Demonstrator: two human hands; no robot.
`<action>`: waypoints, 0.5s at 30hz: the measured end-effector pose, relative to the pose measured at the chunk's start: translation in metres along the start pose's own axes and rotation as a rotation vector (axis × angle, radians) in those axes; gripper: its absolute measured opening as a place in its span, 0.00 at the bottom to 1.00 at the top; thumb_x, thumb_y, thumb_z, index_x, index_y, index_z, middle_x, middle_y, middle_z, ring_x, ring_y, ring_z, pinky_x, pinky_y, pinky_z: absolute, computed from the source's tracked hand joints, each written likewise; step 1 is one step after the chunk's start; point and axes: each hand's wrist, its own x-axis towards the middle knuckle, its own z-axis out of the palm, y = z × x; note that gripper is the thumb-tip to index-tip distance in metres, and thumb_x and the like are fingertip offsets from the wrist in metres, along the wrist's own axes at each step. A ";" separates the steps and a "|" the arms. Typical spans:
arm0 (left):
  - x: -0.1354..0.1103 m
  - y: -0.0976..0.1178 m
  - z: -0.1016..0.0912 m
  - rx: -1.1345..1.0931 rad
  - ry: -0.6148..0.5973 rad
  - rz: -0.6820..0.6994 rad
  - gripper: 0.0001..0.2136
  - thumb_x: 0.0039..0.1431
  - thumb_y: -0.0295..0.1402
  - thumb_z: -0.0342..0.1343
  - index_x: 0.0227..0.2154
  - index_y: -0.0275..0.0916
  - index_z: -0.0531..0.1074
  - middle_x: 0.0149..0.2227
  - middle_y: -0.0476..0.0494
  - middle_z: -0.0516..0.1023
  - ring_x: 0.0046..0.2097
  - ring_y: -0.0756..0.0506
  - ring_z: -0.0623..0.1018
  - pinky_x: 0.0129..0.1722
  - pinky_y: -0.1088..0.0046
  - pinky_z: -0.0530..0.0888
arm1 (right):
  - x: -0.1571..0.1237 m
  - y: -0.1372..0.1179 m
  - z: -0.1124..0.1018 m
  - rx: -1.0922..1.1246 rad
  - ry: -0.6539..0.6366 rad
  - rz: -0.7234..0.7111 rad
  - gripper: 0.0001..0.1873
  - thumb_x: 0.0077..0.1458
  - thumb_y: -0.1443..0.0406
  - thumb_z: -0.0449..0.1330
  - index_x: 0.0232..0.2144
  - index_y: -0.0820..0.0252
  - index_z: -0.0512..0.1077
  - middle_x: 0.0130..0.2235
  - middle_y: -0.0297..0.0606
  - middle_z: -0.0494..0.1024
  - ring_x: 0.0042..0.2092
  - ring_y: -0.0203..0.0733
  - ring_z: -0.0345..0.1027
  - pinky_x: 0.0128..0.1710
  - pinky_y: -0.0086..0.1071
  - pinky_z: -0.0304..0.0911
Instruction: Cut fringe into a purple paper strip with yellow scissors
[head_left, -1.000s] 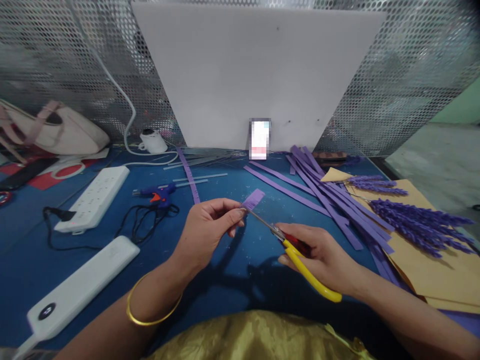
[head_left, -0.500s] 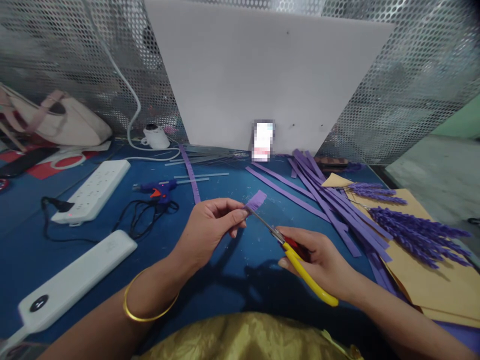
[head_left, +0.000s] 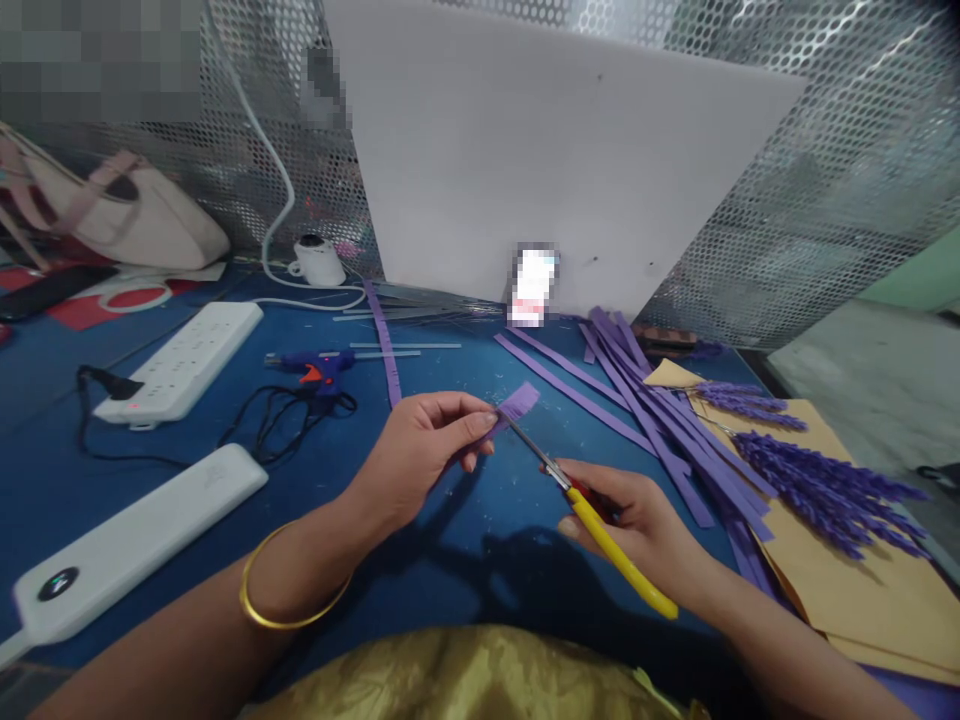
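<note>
Between thumb and fingers, my left hand (head_left: 439, 440) pinches a purple paper strip (head_left: 520, 400) whose free end sticks out to the right, with fine cuts along it. My right hand (head_left: 630, 505) is closed round a pair of scissors (head_left: 600, 535) with a yellow handle and some red showing under the fingers. The blade tips touch or nearly touch the strip beside my left fingertips; whether they are cutting through it I cannot tell. Part of the strip is hidden behind my left hand. Another notched purple strip (head_left: 385, 345) lies on the blue table just beyond that hand.
Loose purple strips (head_left: 667, 430) lie right of centre, beside purple lavender-like sprigs (head_left: 825, 490) on brown paper (head_left: 870, 590). To the left are a blue glue gun (head_left: 322, 372) with its cord, a power strip (head_left: 187, 365) and a long white device (head_left: 142, 540). A lit phone (head_left: 532, 285) leans on a white board (head_left: 555, 150).
The camera view has tilted slightly. The scissor tips have shifted a little along the strip near my left fingertips, and both hands keep their holds.
</note>
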 end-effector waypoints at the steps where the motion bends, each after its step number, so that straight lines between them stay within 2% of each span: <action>1: 0.000 0.000 0.000 -0.012 -0.008 -0.011 0.05 0.49 0.33 0.68 0.26 0.36 0.80 0.20 0.51 0.77 0.20 0.56 0.70 0.20 0.83 0.64 | 0.001 -0.001 0.000 0.032 -0.013 0.008 0.11 0.58 0.62 0.64 0.41 0.62 0.77 0.30 0.31 0.63 0.30 0.33 0.50 0.28 0.26 0.54; 7: 0.002 -0.001 0.000 -0.040 -0.044 -0.041 0.06 0.49 0.32 0.69 0.26 0.37 0.79 0.21 0.51 0.77 0.21 0.57 0.70 0.21 0.83 0.64 | 0.003 -0.009 0.002 0.149 -0.048 0.062 0.15 0.57 0.58 0.65 0.42 0.63 0.78 0.29 0.31 0.62 0.29 0.32 0.49 0.27 0.26 0.54; 15: 0.001 0.000 -0.002 0.039 -0.031 -0.007 0.07 0.47 0.33 0.70 0.28 0.37 0.80 0.22 0.51 0.78 0.23 0.55 0.70 0.24 0.81 0.66 | -0.001 0.000 0.002 -0.009 0.026 0.036 0.11 0.57 0.61 0.64 0.40 0.63 0.78 0.31 0.33 0.66 0.31 0.35 0.54 0.29 0.27 0.57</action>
